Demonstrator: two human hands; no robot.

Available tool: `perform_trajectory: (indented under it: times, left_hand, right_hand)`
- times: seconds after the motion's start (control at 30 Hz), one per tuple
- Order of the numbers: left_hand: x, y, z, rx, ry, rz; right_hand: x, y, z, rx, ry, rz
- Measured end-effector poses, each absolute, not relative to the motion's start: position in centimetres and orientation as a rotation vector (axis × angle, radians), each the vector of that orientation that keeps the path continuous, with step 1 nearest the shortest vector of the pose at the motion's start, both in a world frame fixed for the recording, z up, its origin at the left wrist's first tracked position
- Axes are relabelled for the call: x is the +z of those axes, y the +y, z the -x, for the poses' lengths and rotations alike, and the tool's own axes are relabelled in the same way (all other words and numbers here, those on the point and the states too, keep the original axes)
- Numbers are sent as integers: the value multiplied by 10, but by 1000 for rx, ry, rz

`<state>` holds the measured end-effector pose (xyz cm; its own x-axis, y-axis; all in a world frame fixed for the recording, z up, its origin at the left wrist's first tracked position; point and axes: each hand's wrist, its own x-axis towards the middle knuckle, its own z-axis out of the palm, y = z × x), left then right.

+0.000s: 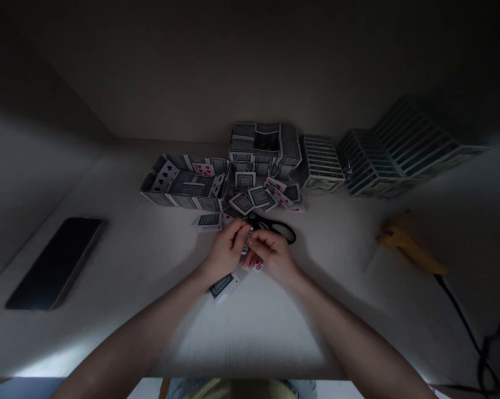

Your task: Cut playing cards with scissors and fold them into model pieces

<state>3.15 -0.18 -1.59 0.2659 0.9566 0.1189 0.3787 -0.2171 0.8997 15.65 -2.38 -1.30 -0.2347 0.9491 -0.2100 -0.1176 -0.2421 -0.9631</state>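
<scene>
Close together over the middle of the white table, my left hand [226,249] and my right hand [274,254] both grip a small playing card [245,244]. Fingers cover much of that card. A card showing a red 10 [258,266] pokes out beneath my right hand. Below my left hand lie cards, one with a dark patterned back [222,285]. Black-handled scissors [284,228] rest just beyond my hands, partly hidden by them. Behind the scissors is a loose heap of playing cards [258,196].
An open box made of cards [179,200] stands behind left, a larger card structure [254,138] at the back. Slatted card pieces [322,158] stand back right. A yellow glue gun [412,246] with a cord lies right, a dark phone [56,263] left.
</scene>
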Motion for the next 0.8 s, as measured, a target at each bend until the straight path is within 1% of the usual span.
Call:
perform_trajectory:
  times: [0.6, 0.8]
  left_hand:
    - [-17, -2, -31, 896, 1283, -1794]
    - [-18, -3, -31, 951, 1272, -1773]
  right_hand:
    - [-13, -25, -158, 1670, -1191, 1139]
    - [-13, -24, -158, 1667, -1162, 1135]
